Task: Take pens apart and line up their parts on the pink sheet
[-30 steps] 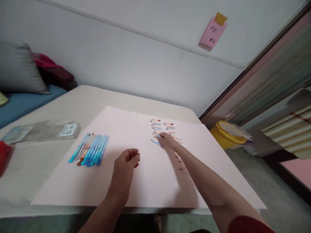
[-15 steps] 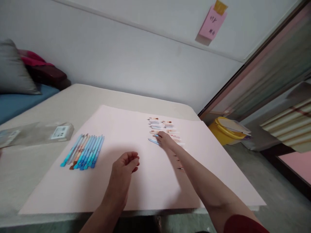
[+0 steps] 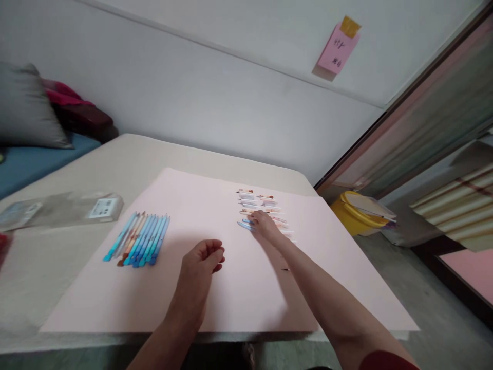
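Note:
My right hand [image 3: 264, 223] is over the pens on the right, its fingertips closed on a small blue pen [image 3: 248, 221]. Just below its fingers lies a light blue pen [image 3: 245, 226]. Around and beyond this hand are rows of white and brown pens [image 3: 246, 202] with dark tips, some hidden under the hand and forearm. My left hand [image 3: 203, 261] hovers above the bare middle of the pink sheet, fingers curled in towards the thumb, nothing visible in them. To its left, blue, grey and brown pens [image 3: 144, 239] lie side by side.
A pink sheet [image 3: 215, 308] covers much of the pale table [image 3: 185, 151]. Clear plastic packaging [image 3: 73, 210] with a label lies at the left. A grey cushion [image 3: 31, 108] is at the far left, and a yellow bucket [image 3: 352, 216] stands on the floor at right.
My right hand has shifted slightly nearer, still at the blue pens. My left hand keeps its curled pose. The whole view has moved a little.

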Demonstrator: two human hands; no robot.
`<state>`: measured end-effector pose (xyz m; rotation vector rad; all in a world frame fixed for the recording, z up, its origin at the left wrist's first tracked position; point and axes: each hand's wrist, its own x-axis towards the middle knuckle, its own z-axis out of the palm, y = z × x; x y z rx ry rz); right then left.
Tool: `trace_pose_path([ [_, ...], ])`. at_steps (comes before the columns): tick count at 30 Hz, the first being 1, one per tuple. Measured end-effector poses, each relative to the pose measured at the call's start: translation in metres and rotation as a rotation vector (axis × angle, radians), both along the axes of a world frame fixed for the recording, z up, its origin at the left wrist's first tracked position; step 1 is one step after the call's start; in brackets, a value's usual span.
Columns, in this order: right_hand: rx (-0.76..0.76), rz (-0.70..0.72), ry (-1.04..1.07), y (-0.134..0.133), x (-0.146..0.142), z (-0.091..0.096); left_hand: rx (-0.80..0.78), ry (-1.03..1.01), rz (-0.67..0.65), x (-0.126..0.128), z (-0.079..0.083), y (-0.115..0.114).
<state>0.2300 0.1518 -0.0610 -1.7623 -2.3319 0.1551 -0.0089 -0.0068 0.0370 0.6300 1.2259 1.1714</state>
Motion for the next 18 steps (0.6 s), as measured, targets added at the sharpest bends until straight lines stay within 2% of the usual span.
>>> trace_pose_path([
  [4, 0.028, -0.017, -0.086, -0.017, 0.011, 0.009, -0.004, -0.017, 0.043, -0.003, 0.008, -0.001],
  [9, 0.032, -0.048, -0.209, -0.041, 0.011, 0.009, 0.006, -0.024, 0.022, -0.003, 0.008, -0.002],
  [18, 0.007, -0.120, -0.353, -0.038, 0.003, 0.008, -0.008, -0.036, 0.025, -0.002, 0.004, -0.003],
])
